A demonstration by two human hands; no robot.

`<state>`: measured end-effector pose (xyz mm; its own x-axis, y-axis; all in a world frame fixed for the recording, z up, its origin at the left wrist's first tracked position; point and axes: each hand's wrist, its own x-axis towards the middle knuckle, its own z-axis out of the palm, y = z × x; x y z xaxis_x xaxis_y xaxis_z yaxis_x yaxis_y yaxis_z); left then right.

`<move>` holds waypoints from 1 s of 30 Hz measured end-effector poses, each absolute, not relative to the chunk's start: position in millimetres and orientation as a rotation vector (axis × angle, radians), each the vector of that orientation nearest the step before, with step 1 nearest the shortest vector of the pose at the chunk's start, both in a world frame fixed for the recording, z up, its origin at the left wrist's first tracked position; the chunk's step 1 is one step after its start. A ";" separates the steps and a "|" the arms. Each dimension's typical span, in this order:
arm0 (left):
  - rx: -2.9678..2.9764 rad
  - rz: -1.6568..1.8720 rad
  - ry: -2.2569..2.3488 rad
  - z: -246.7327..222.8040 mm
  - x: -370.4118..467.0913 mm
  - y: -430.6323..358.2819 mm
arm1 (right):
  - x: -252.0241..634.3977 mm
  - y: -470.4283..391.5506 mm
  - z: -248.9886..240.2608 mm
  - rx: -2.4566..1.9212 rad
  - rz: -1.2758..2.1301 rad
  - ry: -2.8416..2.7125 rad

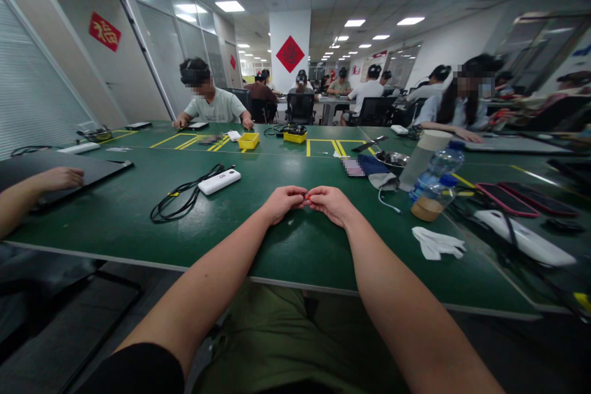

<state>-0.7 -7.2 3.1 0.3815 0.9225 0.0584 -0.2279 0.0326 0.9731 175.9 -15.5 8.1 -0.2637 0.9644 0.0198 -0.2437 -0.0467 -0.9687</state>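
My left hand [281, 202] and my right hand [331, 202] meet just above the green table [221, 231], fingertips nearly touching. A small red-orange object [308, 197] shows between them, mostly covered by the fingers and too small to name. Thumb and forefinger of my right hand pinch it. My left hand is closed in a pinch too, at the object's left side, where something darker shows. Left of my hands lies a white power bank [220, 181] beside a coiled black cable [173, 203].
To the right stand a tall cup [422, 157], a bottle with brown liquid [431, 202] and a crumpled white tissue [438, 242]. Farther back are yellow trays [248, 141] and a metal bowl [391, 159]. A neighbour's hand [60, 178] rests at left; co-workers sit opposite.
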 end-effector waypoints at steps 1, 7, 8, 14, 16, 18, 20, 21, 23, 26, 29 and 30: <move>1.223 1.025 0.745 2.9 -0.9 -7.1 | 175.9 -15.7 8.5 -0.890 1.520 -1.202; 1.268 1.037 0.755 3.9 -1.1 -7.7 | 174.3 -17.1 10.1 -0.883 1.511 -1.193; 1.269 1.039 0.757 4.2 -1.0 -7.9 | 174.2 -17.0 9.9 -0.878 1.514 -1.193; 1.311 1.065 0.752 2.4 -1.5 -6.9 | 175.6 -14.8 8.1 -0.861 1.510 -1.185; 1.338 1.073 0.754 1.5 -1.7 -6.1 | 176.0 -14.2 7.7 -0.882 1.494 -1.188; 1.344 1.065 0.762 1.2 -1.8 -5.6 | 176.0 -14.0 7.2 -0.896 1.486 -1.196; 1.336 1.046 0.766 1.3 -1.8 -5.4 | 175.6 -14.0 6.4 -0.894 1.487 -1.198; 1.329 1.041 0.765 1.4 -1.8 -5.4 | 175.3 -14.0 6.0 -0.894 1.489 -1.197; 1.309 1.039 0.764 1.7 -1.6 -5.1 | 174.8 -14.1 5.4 -0.907 1.485 -1.194; 1.259 1.041 0.781 1.8 -1.7 -4.0 | 174.8 -14.6 6.3 -0.943 1.485 -1.178; 1.219 1.036 0.798 1.1 -2.3 -2.4 | 175.2 -15.1 8.8 -0.944 1.509 -1.142; 1.218 1.036 0.799 0.7 -2.6 -2.0 | 175.3 -15.3 9.5 -0.945 1.516 -1.133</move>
